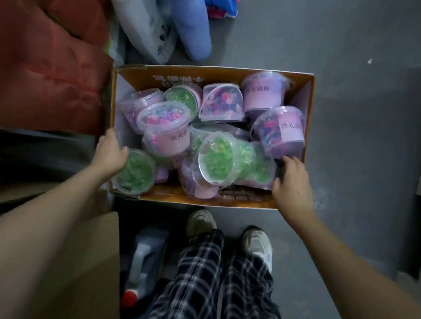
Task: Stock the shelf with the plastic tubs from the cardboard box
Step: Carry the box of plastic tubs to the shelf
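Spillage is your risk: clear plastic tubs of green and pink beads (220, 157) lie heaped on their sides inside the orange-brown cardboard box (169, 197). Your left hand (111, 150) grips its left wall and your right hand (294, 183) its right rim, fingers (292, 162) curled over. Tilt it and they could roll out. Red padded bundles (44, 71) crowd the box's left; a red-capped white jug (141, 263) stands at its near side.

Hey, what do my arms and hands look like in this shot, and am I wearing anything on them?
The left forearm and right forearm are bare to the frame's edge; no sleeve shows. The left hand and right hand have no gloves, and no watch, bracelet or ring is visible, though the picture is slightly soft.
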